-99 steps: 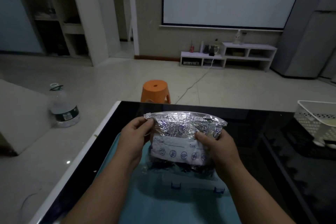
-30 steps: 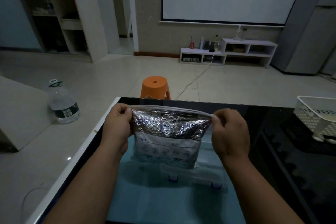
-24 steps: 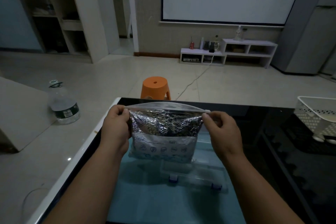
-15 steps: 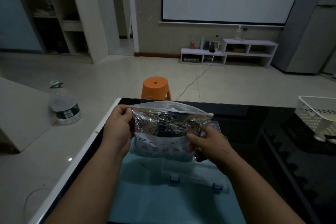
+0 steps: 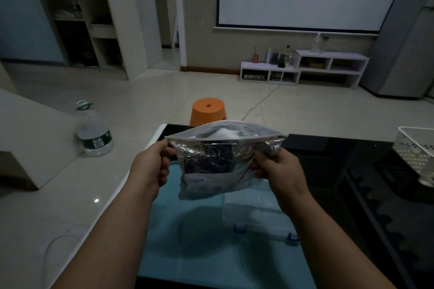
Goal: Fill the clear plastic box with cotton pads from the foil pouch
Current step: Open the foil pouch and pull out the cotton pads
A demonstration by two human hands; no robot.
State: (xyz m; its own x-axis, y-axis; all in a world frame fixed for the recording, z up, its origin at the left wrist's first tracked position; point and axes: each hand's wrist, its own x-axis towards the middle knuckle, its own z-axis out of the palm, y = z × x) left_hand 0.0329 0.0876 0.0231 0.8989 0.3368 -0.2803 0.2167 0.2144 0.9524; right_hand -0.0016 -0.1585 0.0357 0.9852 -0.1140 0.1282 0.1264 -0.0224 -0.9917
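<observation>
A crinkled silver foil pouch (image 5: 211,166) with a white label strip hangs in the air above the table. Its zip top gapes open, and white cotton pads (image 5: 223,133) show inside the mouth. My left hand (image 5: 151,166) pinches the pouch's left top corner. My right hand (image 5: 276,166) grips the right side just below the zip. Under the pouch, a clear plastic box (image 5: 256,213) with blue latches sits on a light blue mat (image 5: 211,260), partly hidden by my right wrist.
The mat lies on a black glass table (image 5: 340,171) with a white left edge. A white perforated basket (image 5: 415,150) stands at the table's right. Beyond the far edge is an orange stool (image 5: 207,110); a large water bottle (image 5: 94,131) stands on the floor at left.
My right hand slid along the zip to the right, then dropped to the pouch's right side. The mouth now gapes open, showing the cotton pads. The pouch tilted slightly.
</observation>
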